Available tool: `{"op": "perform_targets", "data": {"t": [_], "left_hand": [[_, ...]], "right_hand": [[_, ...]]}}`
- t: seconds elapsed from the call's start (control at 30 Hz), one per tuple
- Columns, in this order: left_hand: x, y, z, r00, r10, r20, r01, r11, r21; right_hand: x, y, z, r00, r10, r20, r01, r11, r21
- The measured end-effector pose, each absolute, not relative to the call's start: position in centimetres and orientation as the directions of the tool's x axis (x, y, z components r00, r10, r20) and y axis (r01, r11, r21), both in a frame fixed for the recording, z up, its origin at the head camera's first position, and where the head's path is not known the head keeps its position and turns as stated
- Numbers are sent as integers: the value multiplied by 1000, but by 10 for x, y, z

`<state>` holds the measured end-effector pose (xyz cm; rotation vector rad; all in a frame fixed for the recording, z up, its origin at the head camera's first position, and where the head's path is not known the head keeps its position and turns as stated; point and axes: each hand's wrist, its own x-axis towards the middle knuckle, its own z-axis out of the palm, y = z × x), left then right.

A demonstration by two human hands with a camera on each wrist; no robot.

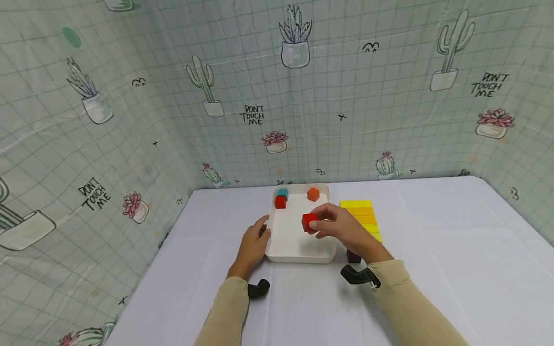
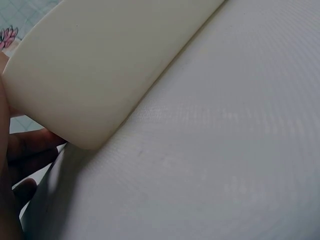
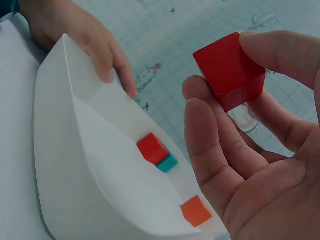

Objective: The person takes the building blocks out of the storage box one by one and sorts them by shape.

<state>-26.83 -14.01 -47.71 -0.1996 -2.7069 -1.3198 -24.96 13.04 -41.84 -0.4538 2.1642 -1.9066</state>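
Note:
A red cube is pinched between the thumb and fingertips of my right hand, above the white tray. The right wrist view shows the cube up close, tilted, with the thumb on one side and fingers on the other. My left hand holds the tray's left side, its thumb at the rim and other fingers outside the wall. Inside the tray's far end lie another red cube, a teal block right behind it, and an orange block.
Right of the tray, yellow and orange-yellow blocks lie in a row, partly hidden by my right hand. A dark purple block sits near my right wrist. Everything stands on a white-covered table, with a patterned cloth behind it.

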Motion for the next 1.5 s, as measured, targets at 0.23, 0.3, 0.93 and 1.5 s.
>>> {"op": "perform_targets", "data": {"t": [0.23, 0.3, 0.93, 1.5], "left_hand": [[-273, -139, -477, -981, 74, 182, 190, 598, 779], [-273, -139, -478, -981, 75, 181, 190, 596, 780], [-272, -141, -476, -988, 62, 140, 149, 597, 788], [-278, -141, -470, -994, 51, 97, 108, 614, 782]], "right_hand": [[-241, 155, -413, -937, -348, 39, -87, 124, -989], [-239, 163, -412, -937, -346, 42, -91, 125, -988], [-218, 224, -424, -961, -271, -57, -8, 236, -972], [-214, 246, -436, -943, -279, -184, 79, 350, -933]]}}
